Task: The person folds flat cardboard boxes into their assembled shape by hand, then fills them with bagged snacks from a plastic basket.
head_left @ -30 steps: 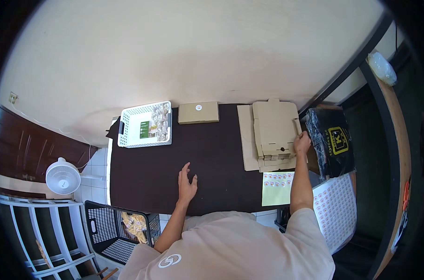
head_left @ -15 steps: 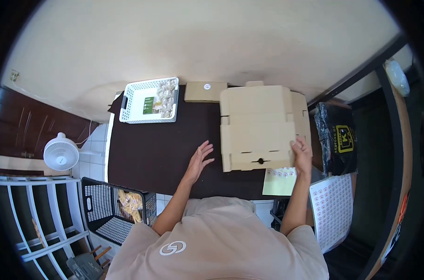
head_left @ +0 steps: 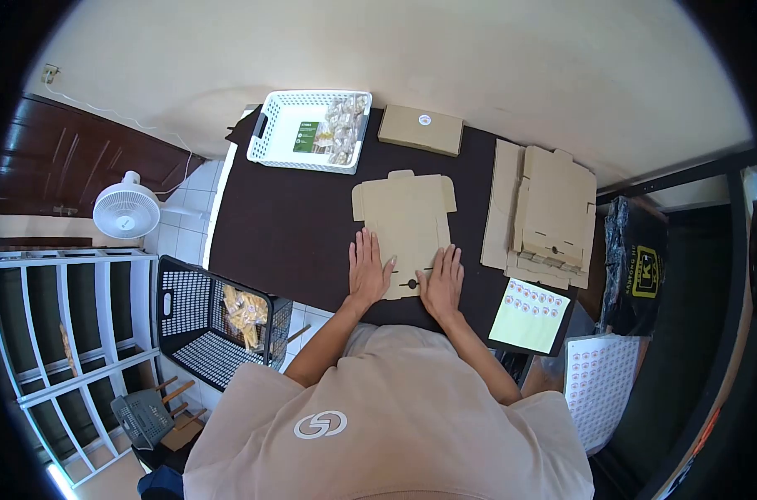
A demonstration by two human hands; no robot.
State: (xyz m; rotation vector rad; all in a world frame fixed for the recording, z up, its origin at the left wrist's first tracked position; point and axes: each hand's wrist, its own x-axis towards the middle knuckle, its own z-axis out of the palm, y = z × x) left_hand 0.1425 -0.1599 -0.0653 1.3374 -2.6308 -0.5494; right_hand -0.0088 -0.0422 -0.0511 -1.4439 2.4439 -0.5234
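An unfolded cardboard box blank (head_left: 407, 208) lies flat on the dark table (head_left: 278, 233), its tabbed end away from me. My left hand (head_left: 367, 268) rests on its left edge with the fingers stretched out. On the right edge lies my right hand (head_left: 442, 283), fingers also extended, beside a small dark hole near the front edge. Neither hand grips anything. To the right is a stack of flat cardboard blanks (head_left: 557, 200), with a pale green sticker sheet (head_left: 530, 315) in front of it.
A white basket (head_left: 282, 158) holding small packets and a green card stands at the back, next to a closed cardboard box (head_left: 420, 131). A black crate (head_left: 178, 325) with yellow packets is at lower left. A white fan (head_left: 127, 210) stands at the left.
One blank now lies flat at the table's middle, away from the stack on the right. Both hands have come down onto it. The camera view has shifted and turned.
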